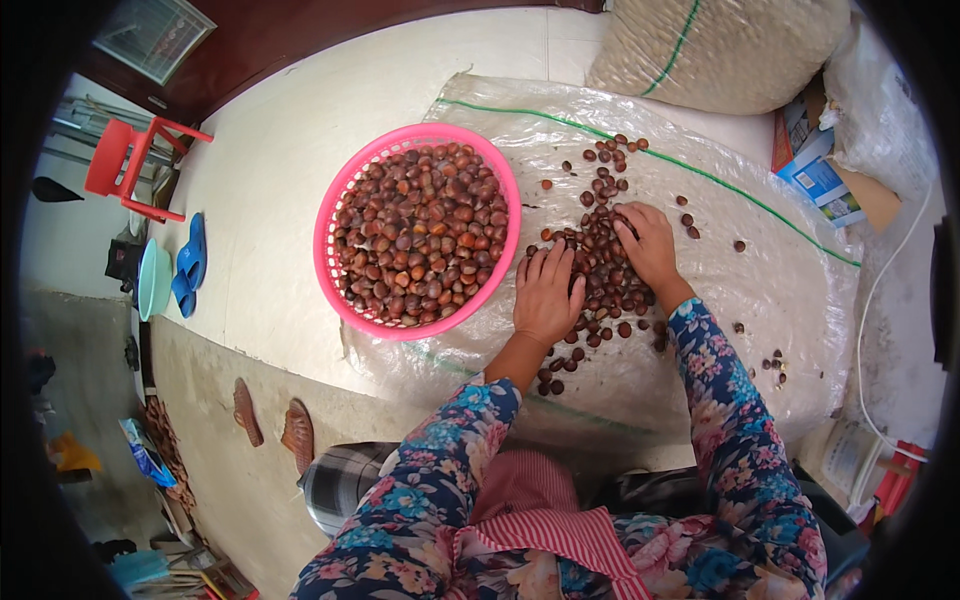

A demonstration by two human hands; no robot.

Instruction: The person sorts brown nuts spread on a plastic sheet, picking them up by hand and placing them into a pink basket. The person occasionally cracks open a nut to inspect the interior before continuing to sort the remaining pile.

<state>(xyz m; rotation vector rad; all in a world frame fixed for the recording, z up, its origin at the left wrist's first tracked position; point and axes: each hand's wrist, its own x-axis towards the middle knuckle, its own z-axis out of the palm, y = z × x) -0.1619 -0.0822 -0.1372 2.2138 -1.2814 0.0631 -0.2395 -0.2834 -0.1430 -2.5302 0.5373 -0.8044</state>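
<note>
A loose pile of brown chestnuts (pixel 600 262) lies on a translucent woven plastic sack (pixel 720 270) spread flat before me. My left hand (pixel 547 292) rests palm down at the pile's left edge, fingers spread and fingertips touching chestnuts. On the far right side, my right hand (pixel 649 244) reaches over the pile with its fingers slightly bent; any nut beneath its palm is hidden. Neither hand visibly grips anything. Just left of my left hand stands a round pink plastic basket (pixel 512 187), heaped with chestnuts (pixel 420 232). A few small nuts and fragments (pixel 776 364) lie apart at the right.
A bulging woven sack (pixel 720 52) stands at the far right, near a blue printed carton (pixel 817 180). A white cable (pixel 866 330) runs down the right side. To the left are a red plastic chair (pixel 124 161), blue slippers (pixel 191 259), a mint basin (pixel 154 281) and brown slippers (pixel 298 435).
</note>
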